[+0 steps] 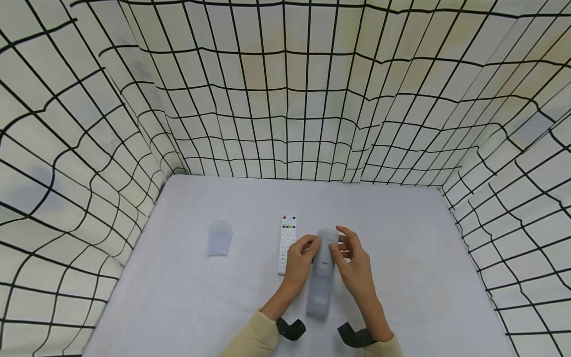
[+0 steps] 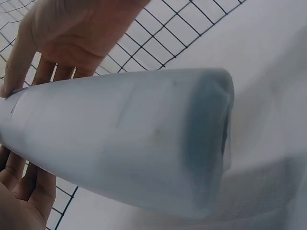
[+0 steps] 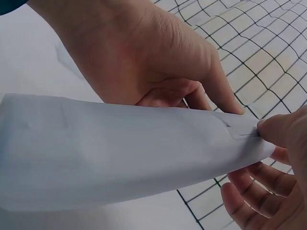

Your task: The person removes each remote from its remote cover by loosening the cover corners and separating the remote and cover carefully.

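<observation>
Both hands hold a long, pale grey-white object (image 1: 320, 287) upright or tilted above the white table; I cannot tell which. It has a smooth, slightly translucent surface, with a small notch-like mark near its narrow far end. My left hand (image 1: 298, 263) pinches its left side near that end. On the opposite side, my right hand (image 1: 354, 263) grips it with the thumb on the near face and fingers behind. In the left wrist view, the object's wide near end (image 2: 206, 143) shows a folded-looking edge. Just left of the hands lies a white remote control (image 1: 288, 238) with coloured buttons.
A small translucent packet (image 1: 219, 242) lies on the white table (image 1: 178, 297), left of the remote. White walls with a black grid net (image 1: 285, 89) enclose the table at the back and both sides.
</observation>
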### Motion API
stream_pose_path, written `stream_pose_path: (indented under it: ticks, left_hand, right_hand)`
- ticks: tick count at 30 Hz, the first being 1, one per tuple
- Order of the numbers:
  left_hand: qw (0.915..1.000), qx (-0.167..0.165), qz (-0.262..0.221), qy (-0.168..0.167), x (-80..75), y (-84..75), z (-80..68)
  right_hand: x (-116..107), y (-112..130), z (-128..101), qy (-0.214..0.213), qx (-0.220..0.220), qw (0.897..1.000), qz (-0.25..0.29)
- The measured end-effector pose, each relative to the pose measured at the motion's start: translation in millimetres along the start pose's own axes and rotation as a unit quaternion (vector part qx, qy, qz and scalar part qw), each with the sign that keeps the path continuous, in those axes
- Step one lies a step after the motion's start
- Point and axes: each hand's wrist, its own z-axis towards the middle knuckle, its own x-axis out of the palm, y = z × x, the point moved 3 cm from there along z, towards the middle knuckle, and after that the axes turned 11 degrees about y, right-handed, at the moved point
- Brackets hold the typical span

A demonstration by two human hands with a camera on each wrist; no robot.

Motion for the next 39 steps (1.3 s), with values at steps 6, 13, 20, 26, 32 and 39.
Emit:
stream_pose_path:
  ticks: [6,13,20,26,32,39]
  left_hand:
    - [0.9989,-0.015,-0.020,-0.039,-13.5,-4.0,-8.6]
    - [0.9972,0.022,-0.009,-0.070,-25.6,-12.2,-8.4]
    - [0.9961,0.044,0.064,-0.042,-33.2,-19.1,-8.1]
    - [0.9748,0.081,0.206,-0.024,-42.4,-31.1,-7.1]
    - [0.9107,0.172,0.371,-0.060,-49.3,-43.1,-7.6]
    - [0.8012,0.249,0.532,-0.116,-44.3,-46.8,-9.1]
  right_hand:
    - [18.3,-0.1,1.4,0.057,0.048,0.992,0.099]
    - [31.2,-3.0,-1.4,0.080,0.087,0.982,0.148]
    - [36.5,-4.7,-3.2,0.076,0.095,0.978,0.169]
    - [38.5,-4.6,-3.9,0.070,0.092,0.977,0.179]
    - [40.4,-2.0,-3.8,0.070,0.082,0.982,0.157]
    - [41.4,1.0,-5.1,0.056,0.066,0.988,0.130]
